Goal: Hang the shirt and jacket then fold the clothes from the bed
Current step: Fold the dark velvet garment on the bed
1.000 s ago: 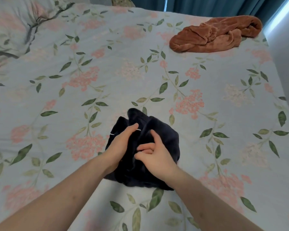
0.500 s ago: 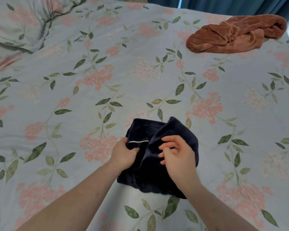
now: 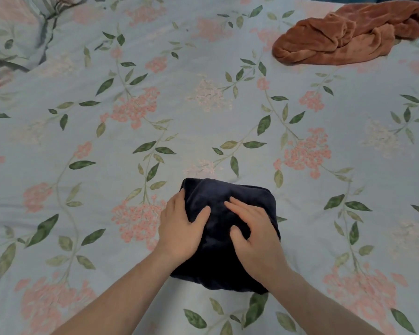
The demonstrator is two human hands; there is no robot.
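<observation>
A dark navy garment (image 3: 230,197) lies folded into a compact square on the bed, near its front edge. My left hand (image 3: 179,228) rests on its left side, fingers over the left edge and thumb stretched across the top. My right hand (image 3: 254,233) presses flat on the right half with its fingers spread. A rust-brown fleece garment (image 3: 344,37) lies crumpled at the far right of the bed, well away from both hands.
The bed is covered by a pale blue floral sheet (image 3: 203,117) that stretches wide around the folded piece. A matching pillow (image 3: 15,32) sits at the far left corner.
The navy garment went from a loose bundle with a white stripe showing to a tidy square. Both hands have gone from pinching the cloth to lying flat on it.
</observation>
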